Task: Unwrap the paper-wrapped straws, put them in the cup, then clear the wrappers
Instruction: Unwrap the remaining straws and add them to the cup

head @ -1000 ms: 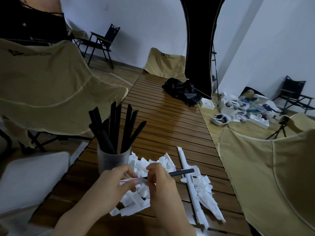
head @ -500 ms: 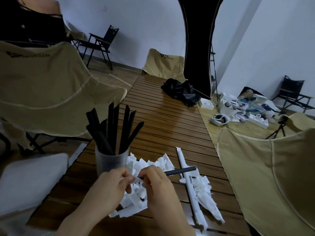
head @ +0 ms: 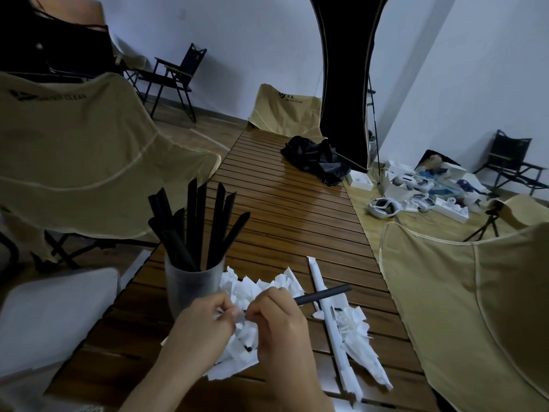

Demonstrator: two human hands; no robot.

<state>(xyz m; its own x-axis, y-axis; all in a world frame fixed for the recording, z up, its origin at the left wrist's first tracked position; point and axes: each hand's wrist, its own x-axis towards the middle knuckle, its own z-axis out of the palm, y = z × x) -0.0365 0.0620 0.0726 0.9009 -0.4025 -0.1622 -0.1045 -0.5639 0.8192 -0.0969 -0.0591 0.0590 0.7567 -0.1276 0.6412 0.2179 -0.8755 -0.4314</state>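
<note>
Indoor room staged like campsite. Slatted wooden camp table (head: pixel 297 209) stretches ahead of hands; tan folding camp chairs (head: pixel 89 162) flank it left, right, far end. Headsets and white boxes (head: pixel 416 191) strewn on floor, far right. Plain white walls.

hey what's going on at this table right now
A person is unwrapping black straws at a wooden slat table. The right hand holds a black straw, while the left hand pinches the white wrapper at its end. A frosted cup beside the hands already holds several straws. Torn wrappers are piled on the table, and at least one long wrapped straw lies to the right.
</note>
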